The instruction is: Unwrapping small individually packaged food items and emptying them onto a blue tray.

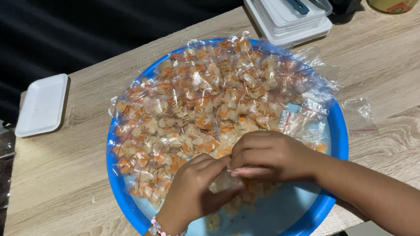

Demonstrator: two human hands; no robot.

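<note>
1. A small clear plastic zip bag of pale and orange seed-like pieces (225, 180) is sitting between both hands, low over the near part of the round blue plastic basin (123, 201); most of the bag is hidden by the fingers.
2. The left hand (192, 189) is curling its fingers together around the bag's left end, and the right hand (270, 156) is pinching its top edge with fingers pressed close.
3. The bag is looking light, soft and slippery, its thin film likely crumpling under pressure; I judge that the sealed strip along the top is giving the firmest hold, while the belly would be shifting as the loose pieces slide inside.
4. Behind the hands, a heap of filled clear bags with red seal lines (208, 102) is covering the far half of the basin, and a few loose pieces (215, 222) are lying on its bare floor.
5. An empty clear bag (358, 112) is resting on the light wooden table (68, 198) just right of the basin.
6. Farther off, a white foam tray (42, 104) is lying at the left edge, and a stack of white trays (283, 14) carrying two cutters is sitting at the back.
</note>
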